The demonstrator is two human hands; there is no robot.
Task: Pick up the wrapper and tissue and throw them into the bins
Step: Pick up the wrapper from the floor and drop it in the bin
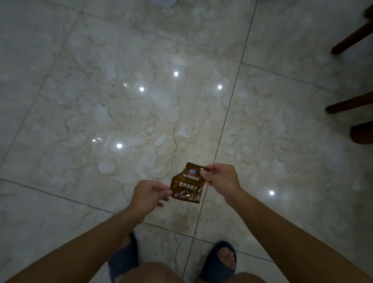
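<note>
A brown wrapper [187, 184] with white "NUTRITIOUS" print hangs above the marble floor, held flat between both hands. My right hand [221, 178] pinches its top right corner. My left hand [149, 191] pinches its lower left edge between thumb and fingers. No tissue and no bin can be seen in the head view.
Glossy marble floor tiles [141, 113] with lamp reflections fill the view. Dark wooden chair legs [351, 38] stand at the right edge. My feet in dark blue slippers [219, 260] stand at the bottom. A pale object [162, 2] is cut off at the top edge.
</note>
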